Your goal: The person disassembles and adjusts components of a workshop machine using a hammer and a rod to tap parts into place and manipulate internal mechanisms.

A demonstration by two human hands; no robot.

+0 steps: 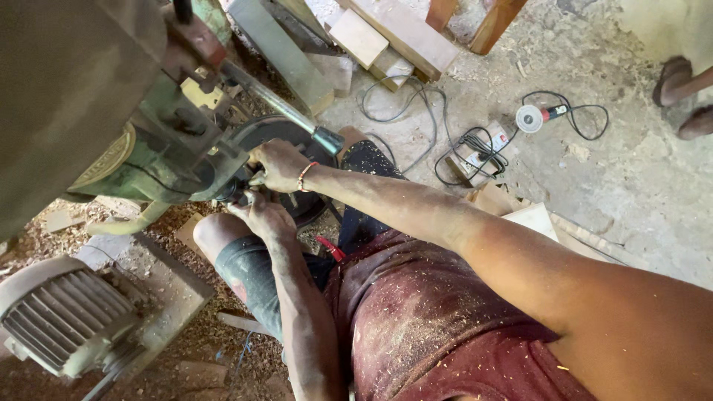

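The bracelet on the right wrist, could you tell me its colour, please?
The bracelet is reddish-orange with gold tones, seen best in the head view.

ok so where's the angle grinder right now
In the head view the angle grinder lies on the concrete floor at upper right, untouched, just right of the tangled black cables and far from both hands at the green machine.

Daylight fell brightest on the dusty grey concrete floor (pixel 594 171) at the upper right, nearly washing it out. The heavy green metal machine (pixel 160 148) stood in dim shade, its underside murky. The view bent slightly toward the corners; the near bare shoulder looked soft.
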